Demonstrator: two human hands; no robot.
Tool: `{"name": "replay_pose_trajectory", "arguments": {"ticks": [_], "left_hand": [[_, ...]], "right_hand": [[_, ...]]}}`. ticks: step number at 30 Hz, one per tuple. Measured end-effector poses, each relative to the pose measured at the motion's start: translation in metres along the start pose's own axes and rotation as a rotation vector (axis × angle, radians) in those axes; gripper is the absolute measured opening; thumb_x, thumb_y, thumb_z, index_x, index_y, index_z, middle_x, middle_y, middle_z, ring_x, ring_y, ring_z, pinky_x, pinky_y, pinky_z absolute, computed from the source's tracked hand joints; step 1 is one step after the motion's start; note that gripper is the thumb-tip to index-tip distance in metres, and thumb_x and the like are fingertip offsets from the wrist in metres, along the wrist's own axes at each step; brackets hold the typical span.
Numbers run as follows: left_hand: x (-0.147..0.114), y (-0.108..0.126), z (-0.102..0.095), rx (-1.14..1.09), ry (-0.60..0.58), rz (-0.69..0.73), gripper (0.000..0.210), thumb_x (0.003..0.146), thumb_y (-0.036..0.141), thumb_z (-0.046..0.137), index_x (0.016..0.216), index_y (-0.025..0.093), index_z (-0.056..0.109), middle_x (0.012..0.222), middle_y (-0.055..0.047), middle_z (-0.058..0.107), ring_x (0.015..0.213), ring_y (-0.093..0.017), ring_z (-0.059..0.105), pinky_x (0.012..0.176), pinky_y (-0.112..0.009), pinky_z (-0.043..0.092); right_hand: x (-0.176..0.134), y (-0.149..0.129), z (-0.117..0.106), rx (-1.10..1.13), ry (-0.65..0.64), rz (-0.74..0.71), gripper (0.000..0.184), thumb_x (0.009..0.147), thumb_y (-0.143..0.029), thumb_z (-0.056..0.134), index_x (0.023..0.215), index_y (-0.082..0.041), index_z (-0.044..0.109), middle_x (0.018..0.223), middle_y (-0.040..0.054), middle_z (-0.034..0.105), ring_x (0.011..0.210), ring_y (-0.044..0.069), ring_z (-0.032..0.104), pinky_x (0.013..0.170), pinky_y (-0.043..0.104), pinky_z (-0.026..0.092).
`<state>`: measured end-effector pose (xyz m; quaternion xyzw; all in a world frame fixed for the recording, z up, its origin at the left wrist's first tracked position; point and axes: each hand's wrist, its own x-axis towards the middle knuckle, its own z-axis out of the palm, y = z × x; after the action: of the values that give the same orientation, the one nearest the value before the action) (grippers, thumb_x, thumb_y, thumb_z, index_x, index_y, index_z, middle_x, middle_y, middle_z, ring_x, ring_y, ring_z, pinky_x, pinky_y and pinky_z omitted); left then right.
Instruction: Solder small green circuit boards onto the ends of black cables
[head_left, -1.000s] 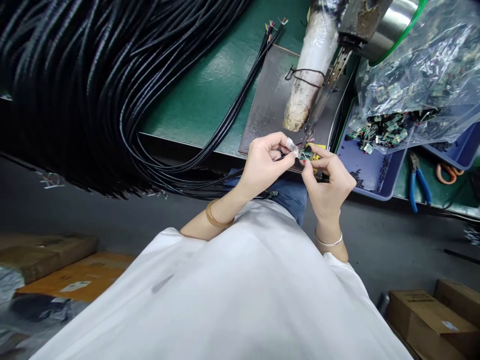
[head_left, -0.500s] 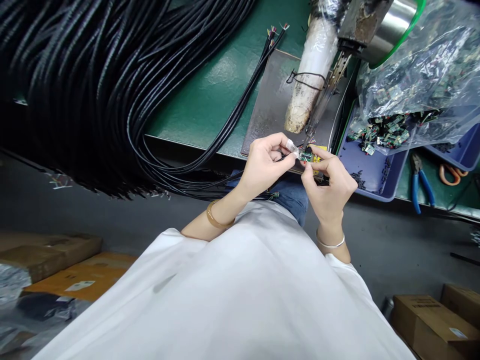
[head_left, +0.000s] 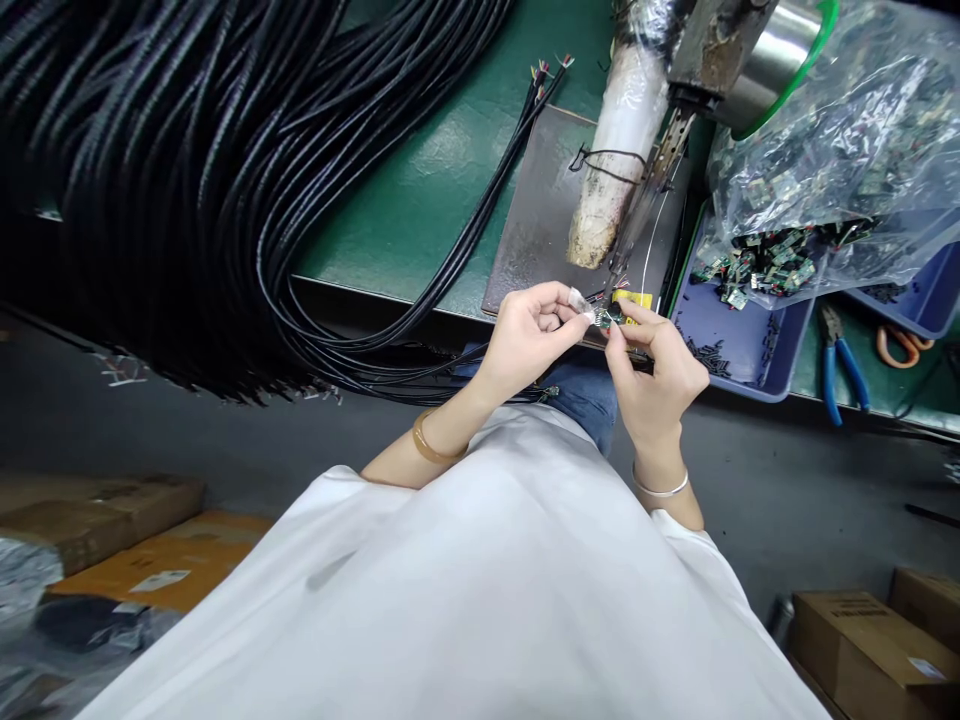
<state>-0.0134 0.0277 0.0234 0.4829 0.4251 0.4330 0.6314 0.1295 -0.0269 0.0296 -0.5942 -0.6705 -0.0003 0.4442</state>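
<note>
My left hand [head_left: 525, 340], with white tape around a fingertip, is closed in a pinch at the end of a thin cable, whose length is mostly hidden behind the hand. My right hand [head_left: 654, 370] pinches a small green circuit board [head_left: 610, 316], partly covered by the fingertips. Both sets of fingertips nearly meet, with the wire ends against the board. Just above them, the tip of a mounted soldering iron [head_left: 634, 235] points down at the board. Thin solder wire [head_left: 654, 240] hangs at its right. Behind my right fingers shows a yellow label [head_left: 634, 298].
A taped white pipe [head_left: 609, 190] slants over a dark plate [head_left: 536, 215]. Black cables [head_left: 217, 190] heap on the left. At right are a purple tray [head_left: 780, 375], a plastic bag [head_left: 832, 150] of boards, blue-handled pliers [head_left: 838, 370] and orange-handled scissors [head_left: 896, 345].
Both hands stay together under the iron. My right hand has shifted slightly left, and less of the circuit board shows. The solder wire has swung left.
</note>
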Motion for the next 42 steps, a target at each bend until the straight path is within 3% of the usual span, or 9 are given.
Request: {"name": "replay_pose_trajectory", "arguments": {"ticks": [6, 9, 11, 16, 18, 21, 27, 34, 42], "left_hand": [[-0.009, -0.006, -0.003, -0.005, -0.003, 0.139, 0.015, 0.082, 0.027, 0.074, 0.085, 0.013, 0.071, 0.074, -0.001, 0.071, 0.061, -0.006, 0.063, 0.06, -0.015, 0.052], [-0.011, -0.003, -0.006, 0.044, -0.058, 0.105, 0.016, 0.08, 0.027, 0.076, 0.082, 0.012, 0.072, 0.071, -0.002, 0.071, 0.057, -0.006, 0.062, 0.054, -0.015, 0.049], [-0.011, -0.001, -0.008, 0.067, -0.12, 0.061, 0.017, 0.08, 0.027, 0.076, 0.081, 0.011, 0.072, 0.068, -0.003, 0.07, 0.054, -0.007, 0.061, 0.051, -0.015, 0.047], [-0.011, 0.0, -0.007, 0.029, -0.132, 0.035, 0.021, 0.08, 0.031, 0.076, 0.087, 0.011, 0.073, 0.069, -0.003, 0.069, 0.053, -0.007, 0.06, 0.051, -0.017, 0.048], [-0.012, -0.001, -0.006, 0.021, -0.117, 0.047, 0.022, 0.08, 0.032, 0.076, 0.088, 0.011, 0.073, 0.07, -0.003, 0.07, 0.052, -0.007, 0.059, 0.051, -0.017, 0.048], [-0.012, -0.003, -0.005, 0.044, -0.102, 0.079, 0.021, 0.082, 0.03, 0.074, 0.089, 0.011, 0.073, 0.067, -0.002, 0.068, 0.053, -0.006, 0.058, 0.052, -0.017, 0.048], [-0.01, -0.007, -0.005, 0.12, -0.102, 0.148, 0.022, 0.088, 0.031, 0.068, 0.096, 0.012, 0.075, 0.068, -0.002, 0.066, 0.057, -0.007, 0.058, 0.057, -0.018, 0.048], [-0.005, -0.008, -0.003, 0.174, -0.052, 0.187, 0.026, 0.089, 0.035, 0.067, 0.097, 0.012, 0.077, 0.068, -0.002, 0.068, 0.056, -0.008, 0.057, 0.057, -0.019, 0.047], [-0.003, -0.013, -0.007, 0.26, -0.001, 0.296, 0.024, 0.09, 0.033, 0.067, 0.102, 0.017, 0.079, 0.091, -0.008, 0.078, 0.076, -0.014, 0.071, 0.07, -0.023, 0.057]], "right_hand": [[-0.002, 0.002, -0.003, 0.193, -0.078, 0.291, 0.008, 0.091, -0.026, 0.065, 0.085, -0.022, 0.063, 0.101, 0.0019, 0.078, 0.08, 0.015, 0.077, 0.071, 0.025, 0.065], [0.004, 0.006, -0.011, 0.365, -0.211, 0.423, 0.012, 0.09, -0.029, 0.068, 0.082, -0.021, 0.062, 0.095, -0.0002, 0.077, 0.071, 0.013, 0.076, 0.067, 0.023, 0.063], [0.008, 0.006, -0.016, 0.383, -0.2, 0.432, 0.013, 0.09, -0.031, 0.067, 0.085, -0.021, 0.061, 0.093, -0.0011, 0.076, 0.063, 0.012, 0.074, 0.058, 0.022, 0.059], [0.011, -0.003, -0.023, 0.248, 0.335, 0.232, 0.008, 0.093, -0.033, 0.063, 0.094, -0.024, 0.064, 0.079, -0.0033, 0.067, 0.046, 0.008, 0.059, 0.039, 0.023, 0.042], [0.009, -0.004, -0.024, 0.234, 0.422, 0.207, 0.014, 0.095, -0.032, 0.058, 0.107, -0.027, 0.061, 0.085, -0.0024, 0.067, 0.046, 0.008, 0.058, 0.04, 0.024, 0.044], [0.002, -0.003, -0.023, 0.184, 0.261, 0.27, 0.016, 0.098, -0.028, 0.052, 0.114, -0.026, 0.053, 0.092, -0.0003, 0.073, 0.059, 0.013, 0.071, 0.051, 0.026, 0.057], [-0.009, 0.0, -0.008, 0.196, -0.072, 0.262, 0.007, 0.094, -0.025, 0.061, 0.089, -0.021, 0.058, 0.115, 0.0074, 0.075, 0.081, 0.015, 0.077, 0.072, 0.027, 0.064], [-0.002, 0.005, 0.0, 0.109, -0.049, 0.144, 0.006, 0.091, -0.02, 0.061, 0.085, -0.022, 0.058, 0.11, 0.007, 0.076, 0.102, 0.02, 0.074, 0.079, 0.032, 0.063], [0.009, 0.003, 0.002, 0.074, -0.008, 0.058, 0.009, 0.09, -0.018, 0.063, 0.083, -0.024, 0.062, 0.104, 0.0034, 0.077, 0.099, 0.019, 0.074, 0.084, 0.035, 0.061]]}}
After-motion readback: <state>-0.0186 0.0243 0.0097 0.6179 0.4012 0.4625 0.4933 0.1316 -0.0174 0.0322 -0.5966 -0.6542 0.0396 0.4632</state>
